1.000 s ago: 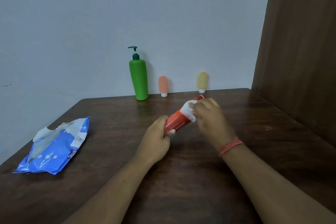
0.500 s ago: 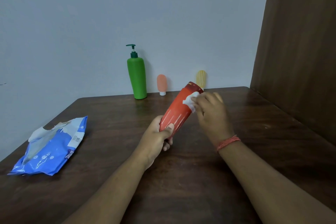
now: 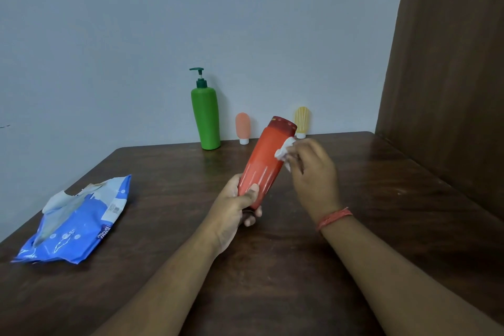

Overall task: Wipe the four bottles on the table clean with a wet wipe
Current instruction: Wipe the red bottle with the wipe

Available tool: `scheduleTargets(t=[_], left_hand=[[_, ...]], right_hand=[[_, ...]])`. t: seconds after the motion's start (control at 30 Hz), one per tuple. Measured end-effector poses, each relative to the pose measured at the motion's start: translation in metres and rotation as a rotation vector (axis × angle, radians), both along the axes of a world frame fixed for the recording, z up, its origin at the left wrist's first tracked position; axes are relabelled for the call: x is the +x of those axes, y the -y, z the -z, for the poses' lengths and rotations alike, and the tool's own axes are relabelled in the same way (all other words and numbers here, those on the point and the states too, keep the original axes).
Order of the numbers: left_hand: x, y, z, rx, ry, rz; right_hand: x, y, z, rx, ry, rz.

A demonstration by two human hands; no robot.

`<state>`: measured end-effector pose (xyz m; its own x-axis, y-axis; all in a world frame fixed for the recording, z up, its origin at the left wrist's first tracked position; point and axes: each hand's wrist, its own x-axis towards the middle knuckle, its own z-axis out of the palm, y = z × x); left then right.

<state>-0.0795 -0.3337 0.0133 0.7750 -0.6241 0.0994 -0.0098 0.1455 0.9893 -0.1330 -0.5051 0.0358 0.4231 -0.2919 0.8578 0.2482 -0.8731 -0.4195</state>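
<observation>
Four bottles are in view, and one of them, the red bottle point(image 3: 263, 162), is lifted above the table point(image 3: 368, 185). The left hand point(image 3: 234, 211) grips the lower end of this bottle, with the thumb across its front and the other fingers curled around the back. The red bottle leans with its upper end away from the person and a little to the right. Its darker top sits in front of the yellow bottle point(image 3: 301, 120) in the view.

The right hand point(image 3: 313, 174) pinches a small white wipe point(image 3: 283, 150) between its curled fingers. The wipe touches the right side of the red bottle, just below the dark top. A red thread band point(image 3: 334, 218) goes around the right wrist.

Three bottles stand upright at the far edge of the table, close to the grey wall. The green bottle point(image 3: 206, 117) with a pump is the tallest and is the left one. The orange bottle point(image 3: 242, 127) is just to its right, standing on a white cap. The yellow bottle is further right and also stands on a white cap.

On the near left part of the table lies a blue wipes pack point(image 3: 79, 224), with its top opened. A dark wooden panel point(image 3: 450, 63) rises along the right side of the table.
</observation>
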Motion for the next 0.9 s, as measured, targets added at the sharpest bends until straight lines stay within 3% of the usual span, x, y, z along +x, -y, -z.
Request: scheduleTargets(t=[0.07,0.2,0.33,0.4,0.5,0.63,0.83,0.9], left_hand=[[-0.001,0.000,0.001,0.005,0.004,0.016],[0.000,0.000,0.000,-0.044,-0.015,0.014],[-0.002,0.001,0.002,0.010,0.028,0.057],[-0.003,0.001,0.002,0.018,0.029,0.061],[-0.001,-0.001,0.000,-0.018,0.008,0.054],[-0.002,-0.001,0.002,0.074,0.081,0.082],[0.000,-0.002,0.001,0.015,0.048,0.046],[0.001,-0.002,0.002,0.036,0.066,0.056]], right_hand=[[-0.001,0.000,0.002,0.114,0.018,-0.056],[-0.003,-0.013,0.009,0.251,-0.142,-0.208],[-0.004,-0.008,-0.004,0.621,-0.002,-0.303],[-0.008,-0.010,-0.003,0.680,-0.049,-0.363],[-0.008,-0.015,0.003,0.633,-0.230,-0.415],[-0.006,-0.009,-0.007,0.742,-0.014,-0.325],[-0.005,-0.014,0.008,0.310,-0.153,-0.305],[-0.001,-0.012,0.004,0.337,-0.078,-0.256]])
